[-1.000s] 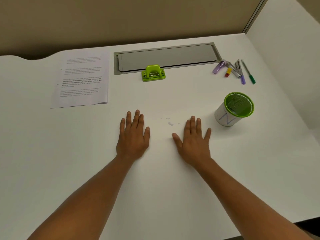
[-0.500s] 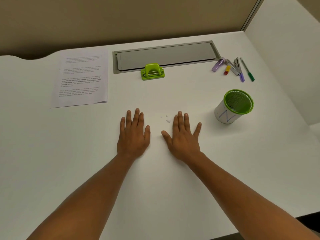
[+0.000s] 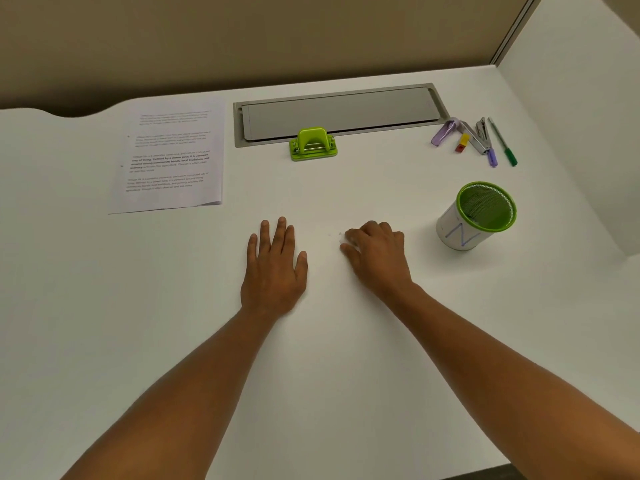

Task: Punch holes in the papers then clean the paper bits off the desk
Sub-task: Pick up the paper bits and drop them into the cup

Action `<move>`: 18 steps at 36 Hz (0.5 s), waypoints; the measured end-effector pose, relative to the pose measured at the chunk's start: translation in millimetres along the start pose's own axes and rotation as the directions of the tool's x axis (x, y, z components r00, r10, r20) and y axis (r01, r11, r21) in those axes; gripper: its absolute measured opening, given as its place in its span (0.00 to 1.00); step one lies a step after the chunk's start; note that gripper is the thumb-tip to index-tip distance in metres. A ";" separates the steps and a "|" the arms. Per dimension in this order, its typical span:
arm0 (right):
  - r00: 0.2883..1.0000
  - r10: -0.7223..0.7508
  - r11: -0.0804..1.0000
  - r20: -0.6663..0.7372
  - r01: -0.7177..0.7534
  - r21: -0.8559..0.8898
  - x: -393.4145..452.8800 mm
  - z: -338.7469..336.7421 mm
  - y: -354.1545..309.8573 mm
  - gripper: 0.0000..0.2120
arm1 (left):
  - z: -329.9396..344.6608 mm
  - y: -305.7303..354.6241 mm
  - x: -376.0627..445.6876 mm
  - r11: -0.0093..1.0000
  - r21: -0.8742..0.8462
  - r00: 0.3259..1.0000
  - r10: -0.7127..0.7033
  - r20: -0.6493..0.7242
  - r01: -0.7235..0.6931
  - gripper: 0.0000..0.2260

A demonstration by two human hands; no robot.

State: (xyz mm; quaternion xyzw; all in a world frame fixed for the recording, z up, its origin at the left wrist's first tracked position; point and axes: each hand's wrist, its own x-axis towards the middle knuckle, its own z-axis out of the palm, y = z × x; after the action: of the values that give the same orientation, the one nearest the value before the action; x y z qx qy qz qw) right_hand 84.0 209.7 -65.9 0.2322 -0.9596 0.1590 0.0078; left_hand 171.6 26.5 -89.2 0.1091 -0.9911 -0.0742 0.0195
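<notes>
A few tiny white paper bits point(image 3: 335, 234) lie on the white desk point(image 3: 346, 341) just left of my right fingertips. My right hand point(image 3: 375, 252) rests on the desk with its fingers curled down over the spot where the bits lay; whether it grips any I cannot tell. My left hand point(image 3: 275, 266) lies flat, palm down, fingers apart, holding nothing. A stack of printed papers point(image 3: 171, 155) sits at the back left. The green hole punch point(image 3: 313, 144) stands at the back centre, untouched.
A green-rimmed white cup point(image 3: 476, 216) stands right of my right hand. A purple stapler, a staple remover, a small yellow-red item and a green pen point(image 3: 504, 143) lie at the back right. A grey cable-tray lid point(image 3: 341, 112) is set into the desk. A white partition rises on the right.
My right hand slid left and forward to the paper bits and curled its fingers down over them. My left hand stayed flat in place.
</notes>
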 end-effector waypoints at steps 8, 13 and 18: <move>0.999 -0.027 1.000 -0.018 0.027 0.002 12.7 5.7 -7.9 0.07 | 1.5 -1.1 0.6 1.000 0.005 1.000 0.002 0.015 -0.002 0.28; 0.999 -0.024 0.992 0.036 0.028 -0.121 16.9 -0.8 -11.3 0.06 | 0.5 -0.4 -0.1 1.000 0.015 1.000 0.003 0.023 -0.004 0.29; 0.966 0.201 0.954 0.164 -0.231 0.190 21.9 -12.9 -5.6 0.10 | 0.3 -0.1 -0.2 1.000 0.019 1.000 -0.002 0.019 0.001 0.28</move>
State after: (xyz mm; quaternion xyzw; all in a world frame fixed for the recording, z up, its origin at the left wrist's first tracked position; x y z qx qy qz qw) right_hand 66.2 199.2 -50.0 0.1359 -0.9554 0.2412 -0.1028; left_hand 171.8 26.5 -89.6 0.1093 -0.9918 -0.0657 0.0087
